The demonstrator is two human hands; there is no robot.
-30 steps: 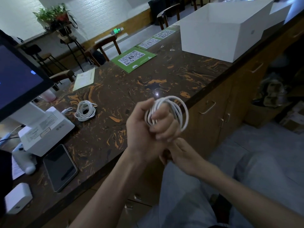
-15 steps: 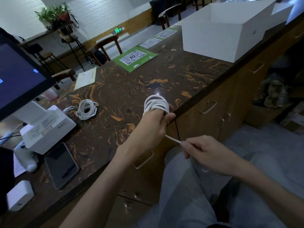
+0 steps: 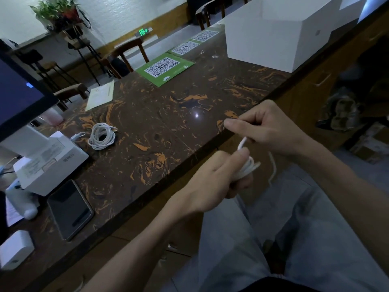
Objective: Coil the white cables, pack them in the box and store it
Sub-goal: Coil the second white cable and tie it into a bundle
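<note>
My left hand (image 3: 219, 178) grips a bundle of white cable (image 3: 249, 167) just off the counter's front edge, over my lap. My right hand (image 3: 265, 127) pinches the free end of that cable above the bundle, and a loose loop hangs down to the right of the left hand. A second white cable (image 3: 102, 136) lies coiled on the dark marbled counter (image 3: 168, 131) at the left. The open white box (image 3: 280, 32) stands on the counter at the far right.
A receipt printer (image 3: 48, 161) and a screen (image 3: 19, 93) sit at the left, with a phone (image 3: 69, 209) and a white adapter (image 3: 15, 248) near the front edge. Green QR code signs (image 3: 165, 68) lie mid-counter. Drawers run below the counter.
My left hand has come back off the counter edge with the bundle and dropped lower. My right hand rose from beside my lap, pulling the cable end up above the bundle.
</note>
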